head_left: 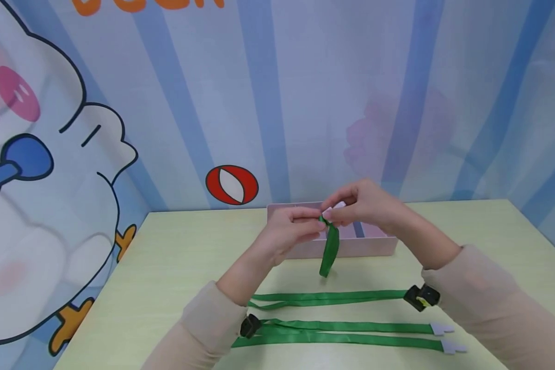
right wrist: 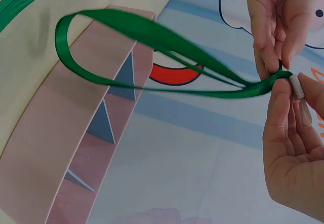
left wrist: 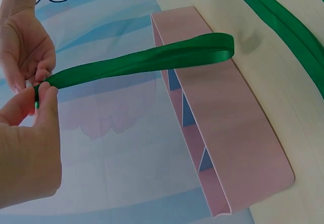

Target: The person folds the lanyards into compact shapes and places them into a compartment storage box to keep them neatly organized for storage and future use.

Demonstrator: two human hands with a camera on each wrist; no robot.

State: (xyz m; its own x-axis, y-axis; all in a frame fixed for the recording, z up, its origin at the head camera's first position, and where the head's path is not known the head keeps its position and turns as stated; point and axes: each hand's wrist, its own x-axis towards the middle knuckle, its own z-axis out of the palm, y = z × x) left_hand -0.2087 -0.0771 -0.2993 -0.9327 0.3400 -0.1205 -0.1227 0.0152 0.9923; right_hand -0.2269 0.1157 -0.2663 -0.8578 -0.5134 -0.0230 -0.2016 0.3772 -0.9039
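Note:
A green ribbon strap hangs in a loop between my two hands, above the front of the pink box. My left hand pinches its upper end between thumb and fingertips. My right hand grips the same end from the other side, at a small white end piece. In the left wrist view the loop stretches away from the fingertips toward the box. The fingers partly hide how ribbon and white piece join. Fingertips of both hands nearly meet there.
Green straps lie across the table in front. One has a black buckle at the right; another black buckle is by the left sleeve. White strap ends lie near the right sleeve. Blue dividers partition the box.

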